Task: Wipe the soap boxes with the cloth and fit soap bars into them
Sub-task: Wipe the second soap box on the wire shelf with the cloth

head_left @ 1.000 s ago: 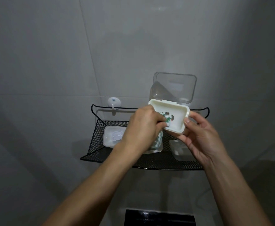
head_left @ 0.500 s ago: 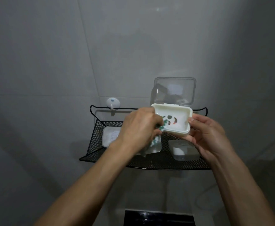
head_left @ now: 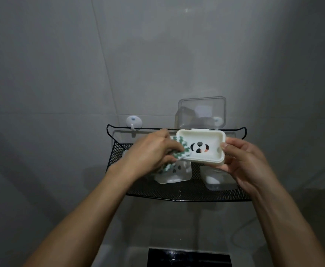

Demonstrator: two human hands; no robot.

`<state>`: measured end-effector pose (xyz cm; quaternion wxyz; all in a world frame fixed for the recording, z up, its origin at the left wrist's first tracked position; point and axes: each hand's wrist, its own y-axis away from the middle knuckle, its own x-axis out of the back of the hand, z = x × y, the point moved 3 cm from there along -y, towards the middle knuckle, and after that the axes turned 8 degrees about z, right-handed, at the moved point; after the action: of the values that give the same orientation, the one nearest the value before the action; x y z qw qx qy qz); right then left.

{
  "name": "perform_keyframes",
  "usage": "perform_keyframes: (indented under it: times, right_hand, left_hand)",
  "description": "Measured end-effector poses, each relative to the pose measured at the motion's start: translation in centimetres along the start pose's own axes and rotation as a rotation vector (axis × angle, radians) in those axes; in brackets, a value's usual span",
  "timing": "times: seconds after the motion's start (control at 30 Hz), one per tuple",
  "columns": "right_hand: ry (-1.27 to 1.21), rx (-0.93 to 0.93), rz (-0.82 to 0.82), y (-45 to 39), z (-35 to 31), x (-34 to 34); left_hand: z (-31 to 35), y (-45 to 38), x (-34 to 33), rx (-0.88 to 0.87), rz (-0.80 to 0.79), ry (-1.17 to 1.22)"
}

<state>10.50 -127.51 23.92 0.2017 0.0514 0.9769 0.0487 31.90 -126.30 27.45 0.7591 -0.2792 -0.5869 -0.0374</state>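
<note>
My right hand [head_left: 246, 164] grips the right end of a white soap box [head_left: 210, 151], tilted toward me over the shelf, its clear lid [head_left: 202, 112] standing open behind it. Drain holes show in the box floor. My left hand [head_left: 150, 153] holds a green-and-white cloth [head_left: 179, 151] bunched against the box's left end. A second soap box [head_left: 173, 174] lies on the shelf under my left hand, partly hidden. A third box [head_left: 217, 180] with a white soap bar inside sits at the shelf's right.
The black mesh shelf [head_left: 177, 193] is fixed to a grey tiled wall. A white suction hook [head_left: 133, 122] holds its rail at the left. A dark glossy object [head_left: 188, 257] lies below at the bottom edge.
The cloth in my left hand has slid from the middle of the box floor to its left end, uncovering the drain holes. My right hand keeps the same grip.
</note>
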Motion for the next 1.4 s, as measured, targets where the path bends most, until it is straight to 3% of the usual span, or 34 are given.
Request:
perform_keyframes:
  times: [0.07, 0.17, 0.27, 0.5, 0.63, 0.73, 0.87, 0.93, 1.1, 1.27, 1.4]
  right_hand:
    - [-0.026, -0.014, -0.009, 0.0, 0.4, -0.3]
    - [-0.055, 0.006, -0.020, -0.2, 0.5, -0.6]
    - [-0.065, 0.053, -0.079, -0.2, 0.7, -1.1]
    - [-0.029, 0.141, -0.124, -0.1, 1.3, -2.3]
    - [0.004, 0.135, -0.078, -0.3, 2.2, -1.9]
    - [-0.005, 0.109, -0.053, -0.2, 3.0, -1.4]
    - [-0.022, 0.114, -0.083, -0.6, 2.4, -1.3]
    - [-0.011, 0.108, -0.120, -0.6, 2.4, -1.8]
    - [-0.028, 0.078, -0.170, -0.4, 2.8, -2.3]
    - [-0.076, 0.024, -0.205, -0.7, 2.6, -2.1]
    - [-0.121, 0.000, -0.236, -1.0, 1.6, -1.9]
  left_hand:
    - [-0.5, 0.1, 0.3, 0.041, 0.091, 0.092]
    - [-1.1, 0.0, 1.3, 0.207, 0.406, 0.215]
    - [-0.5, -0.4, 2.0, 0.336, 0.592, 0.198]
    - [2.6, -2.5, -0.3, 0.346, 0.447, -0.171]
    - [3.6, -2.7, -1.9, 0.285, 0.265, -0.291]
    - [2.4, -2.8, -2.2, 0.374, 0.231, -0.120]
    - [2.0, -2.3, -1.3, 0.460, 0.583, 0.441]
    - [2.5, -2.6, -1.2, 0.417, 0.643, 0.625]
    - [3.1, -3.4, -1.7, 0.381, 0.529, 0.596]
    - [3.9, -3.3, -1.7, 0.276, 0.427, 0.740]
    - [4.8, -2.7, -1.5, 0.160, 0.388, 0.624]
